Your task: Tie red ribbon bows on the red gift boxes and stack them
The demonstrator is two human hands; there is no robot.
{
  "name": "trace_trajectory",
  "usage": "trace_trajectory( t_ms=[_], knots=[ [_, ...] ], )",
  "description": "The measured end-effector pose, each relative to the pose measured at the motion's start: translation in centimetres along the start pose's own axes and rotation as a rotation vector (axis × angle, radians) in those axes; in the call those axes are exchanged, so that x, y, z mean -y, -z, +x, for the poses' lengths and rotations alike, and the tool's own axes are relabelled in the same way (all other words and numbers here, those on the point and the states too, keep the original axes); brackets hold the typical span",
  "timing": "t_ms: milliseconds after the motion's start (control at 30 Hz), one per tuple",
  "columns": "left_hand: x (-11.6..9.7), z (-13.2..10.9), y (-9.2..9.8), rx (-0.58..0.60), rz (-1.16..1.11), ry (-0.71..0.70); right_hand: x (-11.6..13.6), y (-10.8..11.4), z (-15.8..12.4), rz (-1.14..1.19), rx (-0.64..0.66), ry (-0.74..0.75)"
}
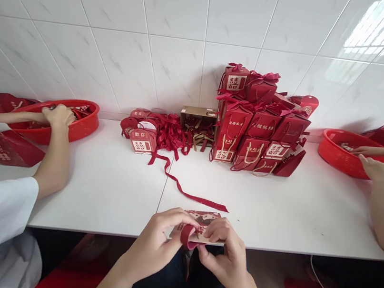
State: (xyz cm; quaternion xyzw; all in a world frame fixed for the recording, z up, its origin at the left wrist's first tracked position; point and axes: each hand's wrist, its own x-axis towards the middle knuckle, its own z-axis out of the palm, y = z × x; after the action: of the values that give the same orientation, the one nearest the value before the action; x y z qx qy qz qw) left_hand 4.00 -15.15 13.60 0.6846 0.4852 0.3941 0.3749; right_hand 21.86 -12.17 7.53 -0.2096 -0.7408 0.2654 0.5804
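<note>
At the table's front edge, my left hand (161,238) is closed on a dark red ribbon (186,235), which curls in a loop between my two hands. My right hand (228,250) pinches a flat printed card or folded box (203,217), its thumb below the edge and its fingers on top. The piece has a red and beige picture, partly covered by my fingers. Whether the ribbon passes through it is hidden. Just beyond my hands, a long loose red ribbon (187,195) trails across the white table (126,197).
Red gift boxes (263,121) stand stacked by the tiled wall. Left of them lie a ribbon heap (174,131), an open box (199,112) and small red tags (143,141). Co-workers' hands (58,116) (378,167) reach into red baskets (88,124) (335,153) on both sides.
</note>
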Motion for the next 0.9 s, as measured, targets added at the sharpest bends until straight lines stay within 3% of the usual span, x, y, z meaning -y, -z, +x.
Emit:
trace_trajectory(
  t_ms=[133, 267, 733, 900],
  knots=[
    [0.2, -0.4, -0.4, -0.05, -0.035, 0.083, 0.2, -0.1, -0.1, 0.022, -0.005, -0.065],
    [0.5, -0.6, -0.7, -0.096, -0.041, 0.079, 0.3, -0.2, -0.2, 0.05, 0.009, -0.1],
    [0.6, -1.0, -0.7, -0.03, -0.085, 0.036, 0.2, -0.3, -0.7, 0.07, -0.023, -0.141],
    [1.7, -1.3, -0.3, 0.011, -0.258, 0.069, 0.3, -0.4, -0.6, 0.071, -0.008, -0.065]
  ],
)
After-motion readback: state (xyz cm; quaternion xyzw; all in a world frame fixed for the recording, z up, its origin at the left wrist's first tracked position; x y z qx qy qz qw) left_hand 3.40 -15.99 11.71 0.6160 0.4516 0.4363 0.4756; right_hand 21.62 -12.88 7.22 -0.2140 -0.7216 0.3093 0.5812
